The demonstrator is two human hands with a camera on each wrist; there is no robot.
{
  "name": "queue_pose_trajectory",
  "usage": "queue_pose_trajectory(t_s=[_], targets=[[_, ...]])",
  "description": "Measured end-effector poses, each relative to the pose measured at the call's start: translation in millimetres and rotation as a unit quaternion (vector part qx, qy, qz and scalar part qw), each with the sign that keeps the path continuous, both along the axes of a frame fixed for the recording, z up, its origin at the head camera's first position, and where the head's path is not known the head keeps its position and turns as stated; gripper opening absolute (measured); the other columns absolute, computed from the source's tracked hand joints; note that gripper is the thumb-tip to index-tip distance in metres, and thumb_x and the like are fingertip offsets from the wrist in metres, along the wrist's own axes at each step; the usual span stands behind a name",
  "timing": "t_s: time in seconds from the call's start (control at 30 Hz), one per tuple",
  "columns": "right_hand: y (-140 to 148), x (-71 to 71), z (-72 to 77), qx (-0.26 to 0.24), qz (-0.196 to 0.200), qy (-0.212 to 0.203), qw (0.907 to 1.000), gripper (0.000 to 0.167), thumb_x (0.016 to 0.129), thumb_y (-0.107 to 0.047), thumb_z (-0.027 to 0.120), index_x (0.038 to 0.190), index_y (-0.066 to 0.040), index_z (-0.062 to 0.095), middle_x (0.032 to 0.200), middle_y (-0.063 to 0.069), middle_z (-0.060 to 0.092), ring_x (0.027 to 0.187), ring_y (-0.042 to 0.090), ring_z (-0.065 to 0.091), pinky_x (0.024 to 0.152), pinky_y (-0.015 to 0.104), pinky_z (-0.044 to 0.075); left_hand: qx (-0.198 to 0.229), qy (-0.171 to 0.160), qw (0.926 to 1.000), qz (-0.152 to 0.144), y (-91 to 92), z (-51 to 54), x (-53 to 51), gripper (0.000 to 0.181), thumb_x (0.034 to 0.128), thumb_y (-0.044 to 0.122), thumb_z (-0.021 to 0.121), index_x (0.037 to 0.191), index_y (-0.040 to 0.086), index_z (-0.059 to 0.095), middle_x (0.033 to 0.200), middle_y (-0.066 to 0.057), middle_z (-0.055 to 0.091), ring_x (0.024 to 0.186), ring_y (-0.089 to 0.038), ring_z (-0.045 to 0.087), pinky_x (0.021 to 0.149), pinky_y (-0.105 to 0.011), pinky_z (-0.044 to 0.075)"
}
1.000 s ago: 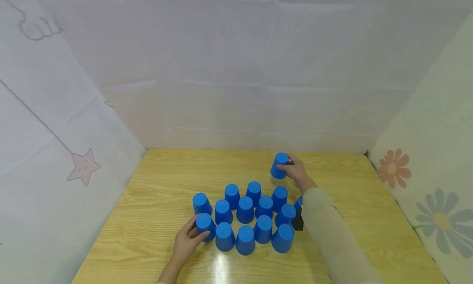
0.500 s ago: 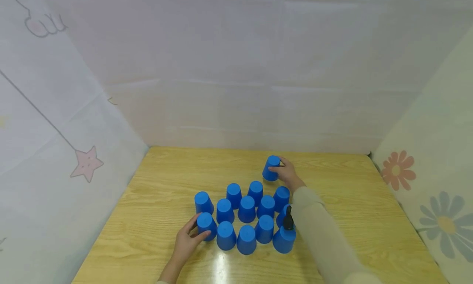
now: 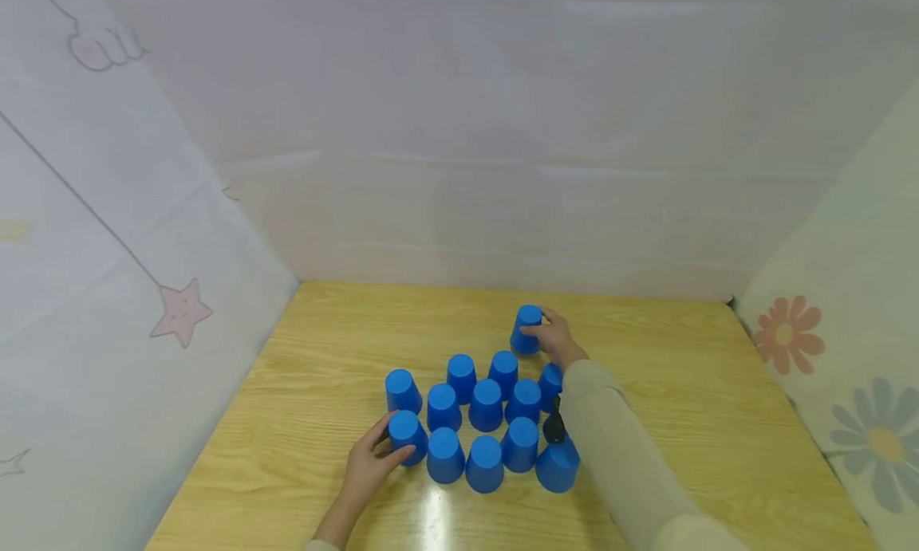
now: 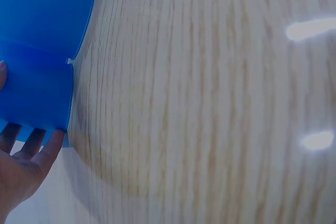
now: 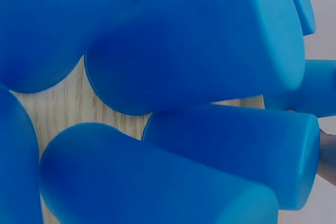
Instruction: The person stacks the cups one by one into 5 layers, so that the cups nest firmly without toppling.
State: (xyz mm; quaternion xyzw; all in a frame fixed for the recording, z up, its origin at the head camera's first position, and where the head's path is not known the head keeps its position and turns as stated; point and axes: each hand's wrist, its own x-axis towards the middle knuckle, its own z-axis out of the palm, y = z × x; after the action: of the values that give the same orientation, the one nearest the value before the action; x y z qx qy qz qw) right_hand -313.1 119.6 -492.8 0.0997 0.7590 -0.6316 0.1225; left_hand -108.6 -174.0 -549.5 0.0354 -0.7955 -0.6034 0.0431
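In the head view, my left hand [image 3: 366,465] holds an upside-down blue plastic cup [image 3: 406,439] at the front left of a cluster of like cups, fingers and thumb round its sides. The left wrist view shows these fingers [image 4: 47,153] against the cup's wall [image 4: 37,93]. Behind the cluster, my right hand [image 3: 557,340] grips another upside-down blue cup [image 3: 522,345] from its right side. Whether that cup touches the table, I cannot tell. In the right wrist view, nearer cups [image 5: 199,45] mostly hide this hand [image 5: 327,156] and its cup [image 5: 304,85].
Several upside-down blue cups [image 3: 486,407] stand close together in loose rows between my hands. My right sleeve [image 3: 617,447] and a small black piece [image 3: 555,425] partly cover the right-hand ones. The wooden table [image 3: 287,423] meets patterned cloth walls [image 3: 502,176] at its back and sides.
My right hand has moved left behind the cluster with its cup, then nearly stopped. My left hand keeps its hold on the front-left cup. The head view has shifted slightly.
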Motion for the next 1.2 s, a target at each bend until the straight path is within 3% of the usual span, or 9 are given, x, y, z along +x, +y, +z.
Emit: queue_pose_trajectory(t_s=[0.4, 0.7, 0.93, 1.2], targets=[[-6, -1.2, 0.6, 0.011, 0.001, -0.025, 0.9996, 0.063, 0.08, -0.002, 0.06, 0.134, -0.006, 0.027, 0.137, 0.018, 0.021, 0.12, 0.037, 0.026, 0.091, 0.045, 0.032, 0.014, -0.007, 0.9998, -0.013, -1.6, -4.1, 0.6, 0.061, 0.0716, 0.014, 0.07, 0.125, 0.002, 0.044, 0.122, -0.019, 0.045, 0.108, -0.037, 0.043, 0.079, -0.046, 0.043], [-7, -4.4, -1.6, 0.004, 0.011, -0.031, 0.9994, 0.065, 0.079, 0.001, 0.059, 0.135, -0.005, 0.026, 0.137, 0.019, 0.02, 0.12, 0.038, 0.025, 0.092, 0.045, 0.031, 0.001, -0.002, 1.0, 0.002, 1.1, -2.7, 3.0, 0.061, 0.0719, 0.022, 0.07, 0.125, 0.007, 0.045, 0.121, -0.015, 0.047, 0.107, -0.032, 0.045, 0.08, -0.044, 0.043], [-10, -3.6, -1.1, 0.022, 0.011, -0.025, 0.9994, 0.062, 0.08, 0.001, 0.057, 0.134, -0.003, 0.026, 0.136, 0.021, 0.022, 0.12, 0.039, 0.025, 0.091, 0.046, 0.032, -0.005, -0.021, 0.9998, -0.003, 0.7, -2.6, 3.0, 0.064, 0.0716, 0.026, 0.07, 0.127, 0.009, 0.043, 0.124, -0.014, 0.045, 0.11, -0.033, 0.042, 0.082, -0.043, 0.042], [-12, -7.2, -6.1, 0.036, 0.011, -0.027, 0.9989, 0.061, 0.08, -0.001, 0.058, 0.133, -0.004, 0.028, 0.134, 0.021, 0.025, 0.119, 0.039, 0.028, 0.091, 0.046, 0.032, -0.007, -0.011, 0.9999, 0.001, 0.1, -0.9, 3.1, 0.064, 0.0706, 0.025, 0.071, 0.126, 0.008, 0.044, 0.123, -0.014, 0.046, 0.108, -0.033, 0.044, 0.081, -0.045, 0.042]])
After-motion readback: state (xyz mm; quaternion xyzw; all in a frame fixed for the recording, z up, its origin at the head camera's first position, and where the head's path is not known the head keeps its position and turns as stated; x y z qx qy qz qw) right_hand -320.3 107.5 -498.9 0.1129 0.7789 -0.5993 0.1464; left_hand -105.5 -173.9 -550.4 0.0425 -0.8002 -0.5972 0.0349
